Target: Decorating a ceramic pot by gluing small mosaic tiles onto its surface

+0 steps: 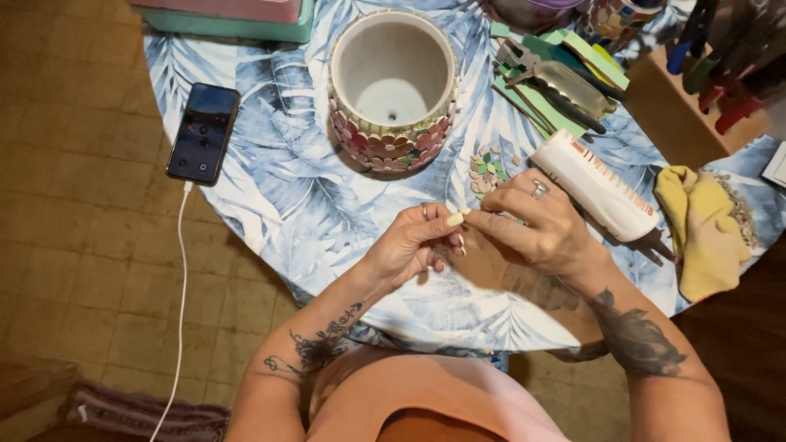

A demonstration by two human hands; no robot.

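My left hand [417, 241] and my right hand [532, 225] meet fingertip to fingertip above the table's near edge. Whatever they pinch between them is too small to make out. A white glue bottle [596, 187] lies slanted under my right hand, its dark nozzle pointing right. Just beyond my fingers lies a small heap of pale and green mosaic pieces [487, 170]. Farther back stands a white ceramic pot [393, 86], its lower band covered with round pink and beige tiles.
The round table [278, 205] has a blue leaf-print cloth. A phone [203, 133] with a white cable lies at the left. Pliers [565, 90] rest on green sheets at the back right, near a wooden tool block [696, 98]. A yellow rag [700, 229] lies at the right edge.
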